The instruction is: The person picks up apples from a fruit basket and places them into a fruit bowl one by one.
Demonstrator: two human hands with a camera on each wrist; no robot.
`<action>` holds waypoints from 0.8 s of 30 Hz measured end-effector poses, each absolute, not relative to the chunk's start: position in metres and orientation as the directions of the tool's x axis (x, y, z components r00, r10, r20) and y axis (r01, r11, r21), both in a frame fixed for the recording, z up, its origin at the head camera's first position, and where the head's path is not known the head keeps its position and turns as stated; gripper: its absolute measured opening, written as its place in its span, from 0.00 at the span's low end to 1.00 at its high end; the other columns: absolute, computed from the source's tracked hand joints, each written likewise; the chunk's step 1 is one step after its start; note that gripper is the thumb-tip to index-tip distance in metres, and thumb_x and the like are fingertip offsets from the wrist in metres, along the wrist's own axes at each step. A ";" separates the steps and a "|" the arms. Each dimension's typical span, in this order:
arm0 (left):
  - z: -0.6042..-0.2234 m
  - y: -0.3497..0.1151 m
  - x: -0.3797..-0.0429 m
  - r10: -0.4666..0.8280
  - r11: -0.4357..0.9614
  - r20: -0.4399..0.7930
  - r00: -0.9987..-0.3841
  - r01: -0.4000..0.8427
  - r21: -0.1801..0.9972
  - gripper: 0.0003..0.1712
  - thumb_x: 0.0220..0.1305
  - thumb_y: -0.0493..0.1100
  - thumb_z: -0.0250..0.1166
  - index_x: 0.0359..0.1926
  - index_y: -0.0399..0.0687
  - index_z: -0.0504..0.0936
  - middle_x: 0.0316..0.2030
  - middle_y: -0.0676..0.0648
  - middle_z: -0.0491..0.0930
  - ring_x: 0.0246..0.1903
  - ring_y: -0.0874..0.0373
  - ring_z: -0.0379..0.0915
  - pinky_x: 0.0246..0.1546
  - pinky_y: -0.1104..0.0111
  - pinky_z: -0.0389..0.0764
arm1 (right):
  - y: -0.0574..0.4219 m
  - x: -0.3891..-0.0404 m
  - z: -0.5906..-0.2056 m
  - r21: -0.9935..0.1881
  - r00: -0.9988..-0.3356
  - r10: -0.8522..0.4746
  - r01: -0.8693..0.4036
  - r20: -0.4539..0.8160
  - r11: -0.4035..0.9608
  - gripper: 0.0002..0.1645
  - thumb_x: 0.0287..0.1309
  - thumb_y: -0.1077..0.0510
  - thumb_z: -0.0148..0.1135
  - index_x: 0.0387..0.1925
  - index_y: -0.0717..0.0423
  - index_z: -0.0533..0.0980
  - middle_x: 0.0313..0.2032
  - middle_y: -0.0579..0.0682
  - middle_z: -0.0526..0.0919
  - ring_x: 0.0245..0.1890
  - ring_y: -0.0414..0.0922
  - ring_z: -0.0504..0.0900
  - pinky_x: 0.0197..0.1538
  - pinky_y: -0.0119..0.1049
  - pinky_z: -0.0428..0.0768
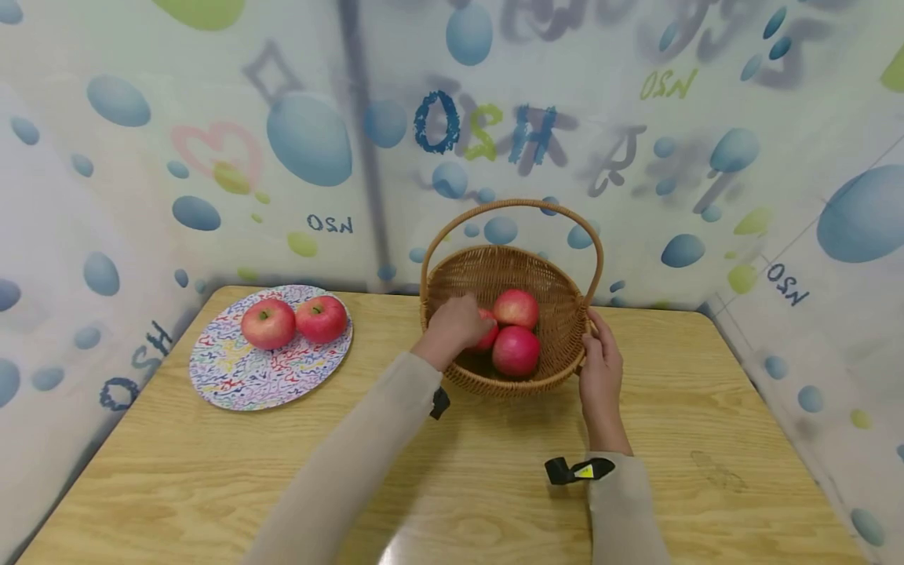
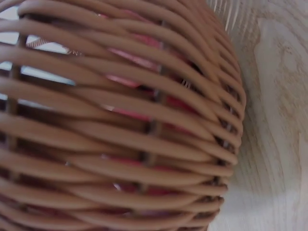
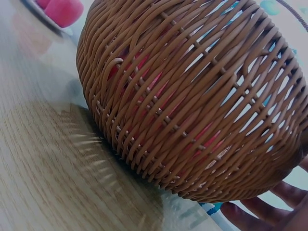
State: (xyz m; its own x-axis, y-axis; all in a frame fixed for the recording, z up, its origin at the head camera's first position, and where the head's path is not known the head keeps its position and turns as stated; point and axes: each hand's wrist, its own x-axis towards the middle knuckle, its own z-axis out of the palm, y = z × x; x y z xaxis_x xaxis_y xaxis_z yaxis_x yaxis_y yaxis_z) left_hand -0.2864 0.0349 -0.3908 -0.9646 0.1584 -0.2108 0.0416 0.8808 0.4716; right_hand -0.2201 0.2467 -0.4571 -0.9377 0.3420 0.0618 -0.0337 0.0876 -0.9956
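A wicker basket [image 1: 508, 386] with an arched handle stands on the table, three red apples visible inside, among them an upper apple [image 1: 515, 308] and a lower apple [image 1: 516, 351]. My left hand [image 1: 455, 323] reaches over the basket's left rim and grips the leftmost apple [image 1: 484, 333]; its fingertips are hidden. At the basket's right side, my right hand [image 1: 603, 369] holds the rim near the handle's foot. The right wrist view shows its fingers [image 3: 262, 211] against the outside of the weave. Only weave [image 2: 120, 120] with red behind it fills most of the left wrist view.
An oval plate [image 1: 247, 384] with a colourful pattern lies at the table's left back, bearing two red apples [image 1: 268, 323]. Patterned walls [image 1: 395, 188] border the wooden table [image 1: 480, 486] at the back and sides. Each wrist wears a black strap [image 1: 581, 470].
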 end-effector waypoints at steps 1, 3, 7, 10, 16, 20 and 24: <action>-0.391 0.035 -0.287 0.157 0.881 -0.219 -0.963 0.036 0.472 0.33 0.70 0.56 0.61 0.66 0.39 0.71 0.56 0.38 0.82 0.56 0.44 0.80 0.56 0.55 0.82 | 0.247 -0.220 -0.457 -0.995 -0.938 0.341 -0.034 0.062 0.089 0.29 0.78 0.53 0.37 0.76 0.37 0.63 0.77 0.52 0.60 0.74 0.58 0.65 0.69 0.63 0.69; -0.391 0.034 -0.289 0.155 0.881 -0.223 -0.962 0.033 0.472 0.27 0.68 0.57 0.63 0.57 0.40 0.77 0.50 0.40 0.84 0.50 0.47 0.81 0.51 0.58 0.82 | 0.246 -0.219 -0.456 -0.995 -0.938 0.340 -0.035 0.064 0.091 0.29 0.78 0.53 0.37 0.76 0.37 0.63 0.77 0.52 0.61 0.74 0.58 0.65 0.69 0.63 0.70; -0.393 0.034 -0.291 0.150 0.882 -0.209 -0.966 0.035 0.470 0.20 0.65 0.58 0.66 0.39 0.44 0.77 0.38 0.45 0.83 0.38 0.52 0.78 0.39 0.62 0.79 | 0.246 -0.219 -0.456 -0.995 -0.938 0.340 -0.034 0.066 0.097 0.29 0.78 0.53 0.37 0.76 0.37 0.63 0.76 0.54 0.61 0.73 0.58 0.66 0.68 0.63 0.70; -0.394 0.034 -0.292 0.147 0.872 -0.202 -0.968 0.030 0.489 0.21 0.63 0.57 0.69 0.35 0.45 0.75 0.32 0.47 0.78 0.34 0.53 0.73 0.35 0.63 0.75 | 0.246 -0.219 -0.456 -0.994 -0.938 0.340 -0.034 0.067 0.103 0.29 0.78 0.53 0.37 0.76 0.38 0.63 0.76 0.55 0.62 0.73 0.59 0.66 0.68 0.64 0.71; -0.395 0.033 -0.295 0.161 0.836 -0.181 -0.970 0.036 0.547 0.22 0.59 0.54 0.74 0.29 0.47 0.71 0.25 0.51 0.70 0.28 0.56 0.66 0.29 0.66 0.70 | 0.246 -0.220 -0.455 -0.993 -0.940 0.334 -0.040 0.075 0.109 0.29 0.78 0.53 0.37 0.76 0.38 0.63 0.76 0.55 0.62 0.73 0.59 0.66 0.67 0.64 0.72; -0.396 0.032 -0.295 0.175 0.817 -0.152 -0.973 0.057 0.573 0.24 0.53 0.51 0.78 0.26 0.48 0.69 0.23 0.52 0.67 0.26 0.56 0.63 0.28 0.66 0.69 | 0.247 -0.220 -0.456 -0.993 -0.939 0.336 -0.042 0.078 0.114 0.29 0.78 0.53 0.37 0.75 0.38 0.63 0.76 0.55 0.62 0.73 0.59 0.66 0.67 0.64 0.71; -0.396 0.031 -0.294 0.180 0.826 -0.117 -0.977 0.086 0.558 0.25 0.49 0.49 0.80 0.23 0.49 0.69 0.22 0.53 0.66 0.25 0.57 0.62 0.27 0.66 0.70 | 0.247 -0.221 -0.456 -0.992 -0.938 0.337 -0.044 0.082 0.118 0.29 0.78 0.53 0.37 0.75 0.37 0.63 0.76 0.55 0.62 0.73 0.59 0.66 0.67 0.63 0.71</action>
